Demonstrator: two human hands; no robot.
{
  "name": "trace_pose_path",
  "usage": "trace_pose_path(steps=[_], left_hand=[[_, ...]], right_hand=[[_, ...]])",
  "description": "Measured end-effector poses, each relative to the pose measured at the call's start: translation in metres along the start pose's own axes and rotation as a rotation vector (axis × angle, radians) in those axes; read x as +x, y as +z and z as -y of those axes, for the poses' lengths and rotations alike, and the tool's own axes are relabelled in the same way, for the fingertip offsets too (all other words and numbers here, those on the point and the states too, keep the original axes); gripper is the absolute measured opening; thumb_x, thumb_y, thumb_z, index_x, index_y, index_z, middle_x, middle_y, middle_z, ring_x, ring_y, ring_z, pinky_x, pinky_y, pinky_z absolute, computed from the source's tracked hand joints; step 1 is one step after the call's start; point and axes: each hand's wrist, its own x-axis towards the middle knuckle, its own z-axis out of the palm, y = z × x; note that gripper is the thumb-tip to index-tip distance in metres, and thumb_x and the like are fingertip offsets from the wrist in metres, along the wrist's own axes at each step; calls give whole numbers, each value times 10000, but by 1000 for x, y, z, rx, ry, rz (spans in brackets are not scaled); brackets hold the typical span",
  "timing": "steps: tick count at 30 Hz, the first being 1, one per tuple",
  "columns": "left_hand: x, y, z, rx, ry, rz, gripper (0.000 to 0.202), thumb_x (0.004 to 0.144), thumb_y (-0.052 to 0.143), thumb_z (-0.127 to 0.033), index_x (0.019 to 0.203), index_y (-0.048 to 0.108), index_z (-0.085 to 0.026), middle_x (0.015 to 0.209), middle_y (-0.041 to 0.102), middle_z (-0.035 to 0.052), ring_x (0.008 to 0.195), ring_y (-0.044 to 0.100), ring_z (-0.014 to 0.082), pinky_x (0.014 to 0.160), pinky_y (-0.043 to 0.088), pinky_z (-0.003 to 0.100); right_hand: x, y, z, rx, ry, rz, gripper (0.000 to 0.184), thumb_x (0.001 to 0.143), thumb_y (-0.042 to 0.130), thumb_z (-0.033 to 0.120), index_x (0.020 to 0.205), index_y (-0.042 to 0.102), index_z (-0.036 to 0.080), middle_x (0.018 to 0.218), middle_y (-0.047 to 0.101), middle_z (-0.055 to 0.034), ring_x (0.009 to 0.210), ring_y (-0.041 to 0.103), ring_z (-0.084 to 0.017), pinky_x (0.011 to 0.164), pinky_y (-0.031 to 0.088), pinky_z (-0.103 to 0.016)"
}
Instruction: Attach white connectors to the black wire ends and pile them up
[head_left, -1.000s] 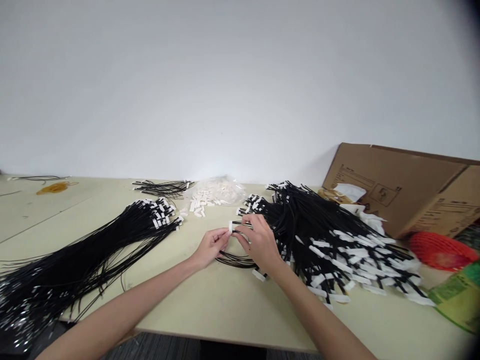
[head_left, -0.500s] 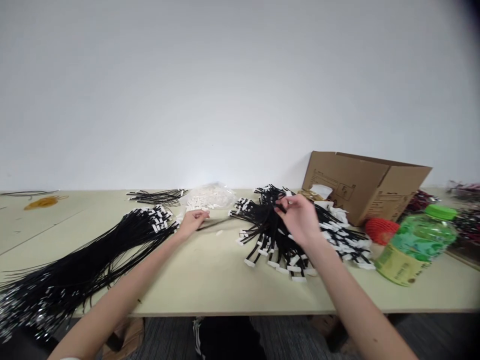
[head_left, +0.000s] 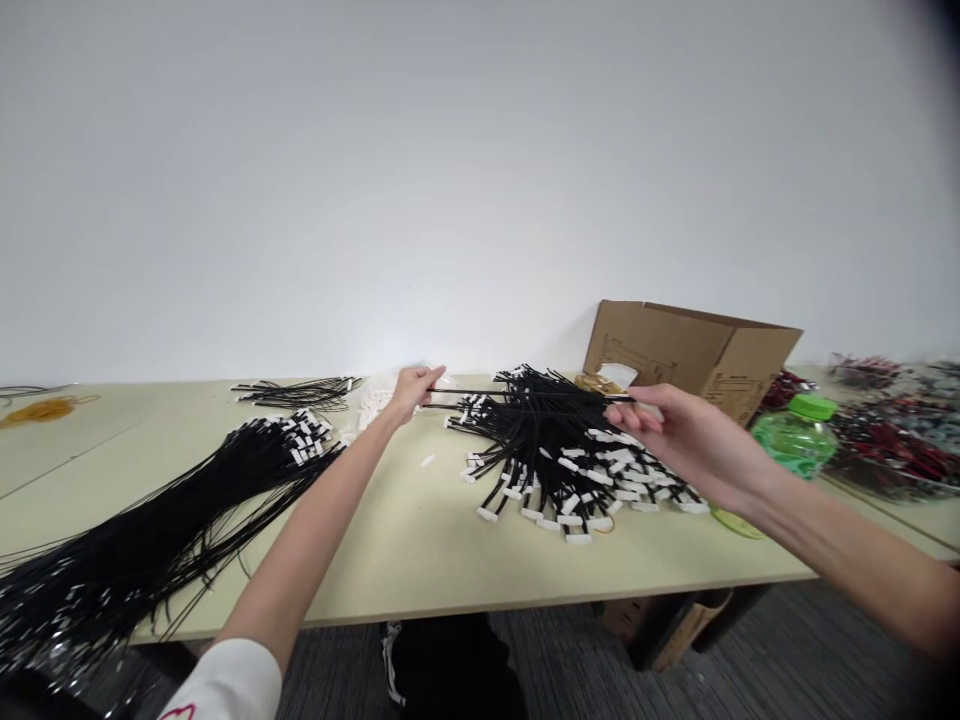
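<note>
A thin black cable (head_left: 495, 393) runs stretched between my two hands, above the table. My left hand (head_left: 415, 393) pinches its left end, in front of the clear bag of small white connectors (head_left: 375, 405). At the other end, the fingers of my right hand (head_left: 664, 415) are closed on the cable; a pale piece shows by the thumb. Under the cable spreads a pile of black cables with white connectors (head_left: 559, 450). A long bundle of black cables (head_left: 172, 510) lies to the left, white connectors at its far end.
Behind my right hand stand a cardboard box (head_left: 660, 345) and a green-capped bottle (head_left: 799, 435). Dark red and grey bundles (head_left: 900, 440) lie at the far right. A smaller cable bundle (head_left: 296, 391) and yellow bands (head_left: 41, 411) lie towards the back left. One white piece (head_left: 427, 460) rests mid-table.
My right hand has moved right, away from the pile, and the cable is now drawn straight. My left hand has risen slightly and shifted right. The view has turned right.
</note>
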Motion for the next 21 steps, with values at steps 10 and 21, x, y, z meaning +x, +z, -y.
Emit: trace_pose_path(steps=[10, 21], left_hand=[[73, 102, -25, 279, 384, 151, 329, 748, 488, -425, 633, 600, -137, 638, 591, 26, 682, 516, 131, 604, 359, 213], [30, -3, 26, 1005, 415, 690, 183, 700, 572, -240, 846, 659, -173, 1098, 609, 105, 996, 541, 220, 857, 372, 297]], right_hand=[[26, -61, 37, -781, -447, -105, 305, 744, 505, 322, 471, 558, 196, 790, 611, -63, 822, 563, -224, 707, 448, -383], [8, -102, -79, -1466, -346, 114, 434, 812, 481, 382, 1199, 499, 188, 1234, 498, -108, 1122, 476, -288, 927, 407, -462]])
